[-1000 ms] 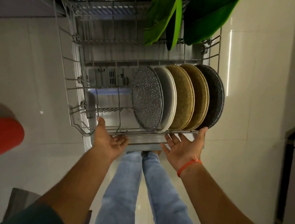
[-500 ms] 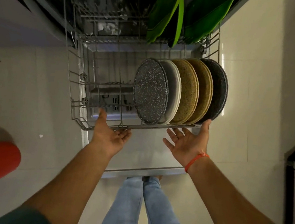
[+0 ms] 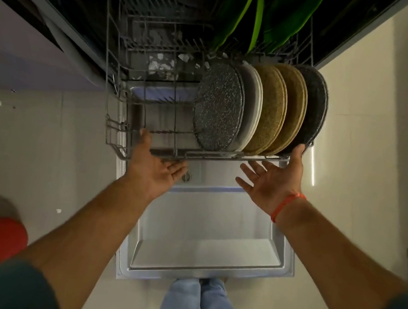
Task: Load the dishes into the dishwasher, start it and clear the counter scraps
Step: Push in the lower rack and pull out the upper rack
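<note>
With both palms flat against the front rail of the lower rack (image 3: 223, 154), I push evenly so it rolls straight. Left hand (image 3: 156, 166) and right hand (image 3: 272, 182) spread, gripping nothing. Plates (image 3: 259, 110) stand upright in the tines, right side; green dishes (image 3: 255, 19) behind, inside the dishwasher. Open door (image 3: 209, 252) below leaves room; tub edges flank the rack closely.

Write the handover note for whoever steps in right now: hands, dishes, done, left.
Left hand and right hand: both open, fingers straight, at the front rail of the lower rack.
Five plates stand on edge at the rack's right; green dishes behind.
Rack is partly out over the open door.
Done: plates loaded.
Left: seat rack, shut door, start machine, clear scraps.
</note>
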{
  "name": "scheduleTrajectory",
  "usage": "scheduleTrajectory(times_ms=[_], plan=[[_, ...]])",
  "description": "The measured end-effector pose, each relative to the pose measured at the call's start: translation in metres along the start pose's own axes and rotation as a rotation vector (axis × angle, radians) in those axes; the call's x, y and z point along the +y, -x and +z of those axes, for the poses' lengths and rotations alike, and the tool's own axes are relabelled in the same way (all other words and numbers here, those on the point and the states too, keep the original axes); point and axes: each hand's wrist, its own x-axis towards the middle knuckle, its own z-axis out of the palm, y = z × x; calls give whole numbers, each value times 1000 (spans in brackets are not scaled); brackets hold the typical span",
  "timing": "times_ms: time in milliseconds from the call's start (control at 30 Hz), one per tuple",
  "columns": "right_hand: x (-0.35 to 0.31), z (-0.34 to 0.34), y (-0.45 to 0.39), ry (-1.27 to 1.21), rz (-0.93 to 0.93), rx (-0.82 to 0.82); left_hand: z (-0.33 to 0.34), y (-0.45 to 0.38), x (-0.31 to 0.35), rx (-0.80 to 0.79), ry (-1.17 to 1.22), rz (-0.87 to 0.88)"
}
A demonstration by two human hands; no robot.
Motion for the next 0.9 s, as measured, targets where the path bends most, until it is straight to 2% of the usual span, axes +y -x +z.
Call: scheduleTrajectory(times_ms=[467,900], plan=[[-64,58,-43,257,-80,-125,53,-30,69,-192,-107,159],[-94,98,-69,423,-193,-106,85,-44,104,-275,-180,236]])
